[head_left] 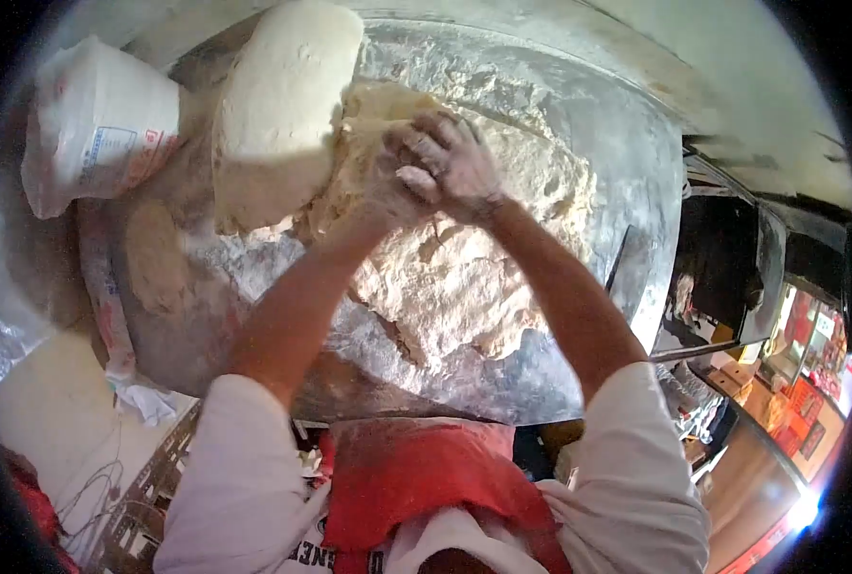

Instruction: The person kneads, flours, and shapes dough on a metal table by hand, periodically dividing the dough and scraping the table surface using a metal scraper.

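Observation:
My left hand (402,177) and my right hand (464,165) are brought together over a wide, rough sheet of dough (454,297). Both are coated with flour and bits of dough. Their fingers are curled and wrapped against each other, so what lies between them is hidden. Whether they press on the dough or hover just above it, I cannot tell. Left of my hands lies a large, smooth, pale slab of dough (282,105), its near end resting beside the rough sheet.
A white plastic bucket (110,134) with printed labels stands at the left edge of the floured metal work surface (636,143). A dark, thin blade-like tool (621,258) lies to the right of the dough. Shelving and red boxes (805,411) are farther right.

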`<action>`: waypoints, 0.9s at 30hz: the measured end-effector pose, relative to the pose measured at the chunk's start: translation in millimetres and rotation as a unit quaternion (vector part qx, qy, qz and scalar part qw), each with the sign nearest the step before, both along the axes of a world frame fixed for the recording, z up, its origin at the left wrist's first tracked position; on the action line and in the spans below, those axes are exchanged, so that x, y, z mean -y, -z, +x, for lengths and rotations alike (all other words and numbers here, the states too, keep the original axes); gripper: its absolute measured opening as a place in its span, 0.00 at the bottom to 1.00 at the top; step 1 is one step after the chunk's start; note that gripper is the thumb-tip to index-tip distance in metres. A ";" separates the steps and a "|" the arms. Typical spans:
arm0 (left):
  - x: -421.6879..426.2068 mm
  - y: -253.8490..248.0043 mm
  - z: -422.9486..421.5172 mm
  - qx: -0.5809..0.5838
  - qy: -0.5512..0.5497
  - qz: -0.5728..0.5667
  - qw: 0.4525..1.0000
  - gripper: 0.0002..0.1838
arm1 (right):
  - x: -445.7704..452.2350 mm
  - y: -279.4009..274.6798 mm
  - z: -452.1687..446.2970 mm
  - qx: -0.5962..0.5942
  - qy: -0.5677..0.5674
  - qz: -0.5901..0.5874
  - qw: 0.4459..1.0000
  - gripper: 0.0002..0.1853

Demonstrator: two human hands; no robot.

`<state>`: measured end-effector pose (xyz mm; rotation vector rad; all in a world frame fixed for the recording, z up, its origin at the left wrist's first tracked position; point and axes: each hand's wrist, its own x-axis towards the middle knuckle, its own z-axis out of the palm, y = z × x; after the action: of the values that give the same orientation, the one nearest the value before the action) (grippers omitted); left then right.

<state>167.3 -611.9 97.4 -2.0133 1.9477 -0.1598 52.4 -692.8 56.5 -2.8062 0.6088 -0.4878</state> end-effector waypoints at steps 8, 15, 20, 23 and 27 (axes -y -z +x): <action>136.2 94.0 119.3 -0.382 -0.191 0.190 0.884 0.42 | 121.0 -14.6 -87.9 -0.290 0.122 0.184 0.931 0.24; 109.0 88.7 89.7 -0.430 -0.050 0.170 0.886 0.38 | 112.2 7.4 -102.2 -0.196 0.014 0.302 0.933 0.30; 12.2 0.3 40.4 -0.699 -0.233 0.106 0.668 0.17 | 30.5 -57.2 -131.4 -0.169 0.171 0.150 0.959 0.43; -63.5 -56.2 16.6 -0.360 -0.028 0.113 0.926 0.21 | -52.6 -73.2 -164.7 -0.158 0.195 0.051 0.967 0.44; -174.0 -23.3 -14.0 -0.176 0.105 -0.131 0.970 0.28 | -152.7 -19.0 -205.1 -0.074 0.244 -0.021 0.967 0.35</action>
<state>153.3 -437.9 120.7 -2.1059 2.4799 -0.1198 -152.7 -540.1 75.5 -2.7351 1.3495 -0.3755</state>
